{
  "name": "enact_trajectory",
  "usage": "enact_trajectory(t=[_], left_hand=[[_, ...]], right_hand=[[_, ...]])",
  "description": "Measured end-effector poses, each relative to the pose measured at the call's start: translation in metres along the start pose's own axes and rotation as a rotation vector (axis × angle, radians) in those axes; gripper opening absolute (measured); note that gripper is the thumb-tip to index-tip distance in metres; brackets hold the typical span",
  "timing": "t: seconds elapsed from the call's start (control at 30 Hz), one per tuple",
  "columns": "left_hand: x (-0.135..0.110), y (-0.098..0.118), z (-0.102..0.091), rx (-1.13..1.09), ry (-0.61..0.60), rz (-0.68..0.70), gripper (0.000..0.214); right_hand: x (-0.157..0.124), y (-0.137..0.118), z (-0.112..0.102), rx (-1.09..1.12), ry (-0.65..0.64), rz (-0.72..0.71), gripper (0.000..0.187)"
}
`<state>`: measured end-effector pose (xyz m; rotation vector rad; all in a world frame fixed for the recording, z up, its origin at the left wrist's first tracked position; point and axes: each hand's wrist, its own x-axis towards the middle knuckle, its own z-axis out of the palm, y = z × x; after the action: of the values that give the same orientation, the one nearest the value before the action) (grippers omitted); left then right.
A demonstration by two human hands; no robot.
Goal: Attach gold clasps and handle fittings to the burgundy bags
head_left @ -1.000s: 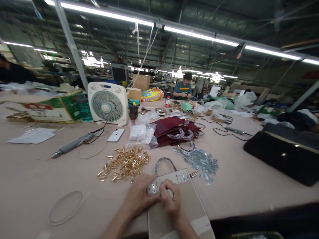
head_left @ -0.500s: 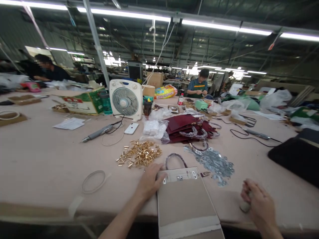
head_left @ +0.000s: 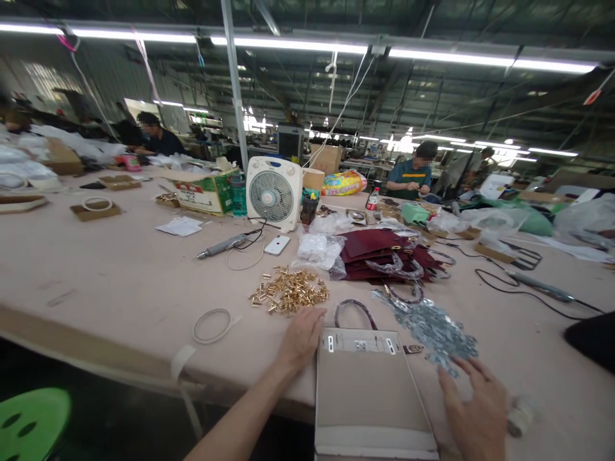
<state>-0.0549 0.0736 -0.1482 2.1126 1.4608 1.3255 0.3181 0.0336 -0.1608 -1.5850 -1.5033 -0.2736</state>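
Observation:
A beige bag panel (head_left: 369, 390) lies at the table's front edge, its purple-wrapped handle (head_left: 355, 306) pointing away from me. Two white-rimmed slots and small metal fittings show near its top. My left hand (head_left: 302, 339) rests at its upper left edge, fingers stretched loosely toward a heap of gold-coloured metal fittings (head_left: 291, 291). On the right, my right hand (head_left: 475, 403) is spread open, fingertips at the near edge of a pile of flat silver metal plates (head_left: 439, 330). Just right of that hand sits a small pale roundish object (head_left: 520, 416), its kind unclear.
Behind the heaps lie stacked burgundy bags (head_left: 379, 253), a white phone (head_left: 277, 244) and a box fan (head_left: 273, 192). One electric screwdriver (head_left: 223, 246) is at left, another (head_left: 542, 286) at right. A cable loop (head_left: 211, 325) lies front left. A co-worker (head_left: 413, 173) sits opposite.
My right hand has let go of the small roundish object, opened, and reached to the silver plates. My left thumb has come off the bag panel's face. The view has swung left.

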Motion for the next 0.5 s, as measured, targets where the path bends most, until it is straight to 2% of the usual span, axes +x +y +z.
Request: enact_trajectory(t=[0.1, 0.2, 0.27, 0.33, 0.5], left_hand=[[-0.003, 0.001, -0.002, -0.048, 0.041, -0.047, 0.029], [-0.012, 0.003, -0.007, -0.118, 0.088, -0.141, 0.031], [-0.021, 0.006, -0.012, -0.166, 0.122, -0.204, 0.031], [-0.035, 0.01, -0.018, -0.213, 0.146, -0.249, 0.029], [-0.074, 0.012, -0.046, -0.247, 0.173, -0.261, 0.027]], right_hand=[[-0.035, -0.064, 0.025, 0.176, -0.104, -0.07, 0.039], [-0.058, -0.103, 0.04, 0.219, -0.242, -0.155, 0.025], [-0.065, -0.11, 0.044, 0.227, -0.294, -0.196, 0.019], [-0.067, -0.107, 0.045, 0.252, -0.307, -0.198, 0.017], [-0.067, -0.097, 0.041, 0.268, -0.344, -0.161, 0.014]])
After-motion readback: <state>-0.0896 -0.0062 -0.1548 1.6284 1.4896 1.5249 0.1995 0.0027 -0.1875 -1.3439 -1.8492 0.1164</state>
